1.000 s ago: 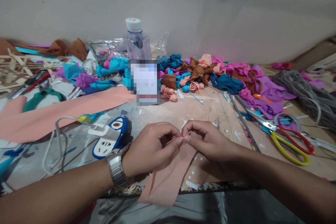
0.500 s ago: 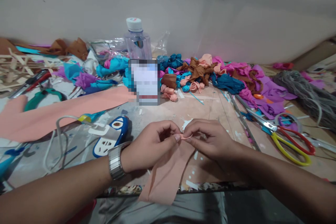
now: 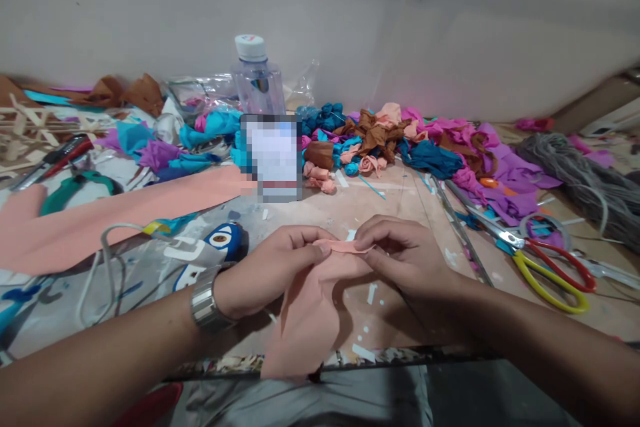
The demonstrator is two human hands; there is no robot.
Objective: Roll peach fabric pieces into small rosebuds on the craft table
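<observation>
A strip of peach crepe paper (image 3: 307, 320) hangs from my hands over the table's front edge, its top edge folded into a narrow band. My left hand (image 3: 275, 267) pinches the left end of that fold between thumb and fingers. At the right end, my right hand (image 3: 405, 257) grips the paper the same way. A short stretch of folded edge shows between the fingertips. Beyond the hands lie small rolled peach paper roses (image 3: 373, 165) among crumpled blue, brown and pink paper pieces.
Scissors (image 3: 540, 260) with red and yellow handles lie at right, near grey yarn (image 3: 580, 173). A phone (image 3: 273, 157) leans before a clear bottle (image 3: 257, 83). Left of my hands are a blue-and-white power strip (image 3: 225, 240), a long peach paper piece (image 3: 125, 213) and green-handled pliers (image 3: 77, 190).
My hands have moved apart a little, showing more of the folded edge between them. The hanging paper has shifted and bent into a curve.
</observation>
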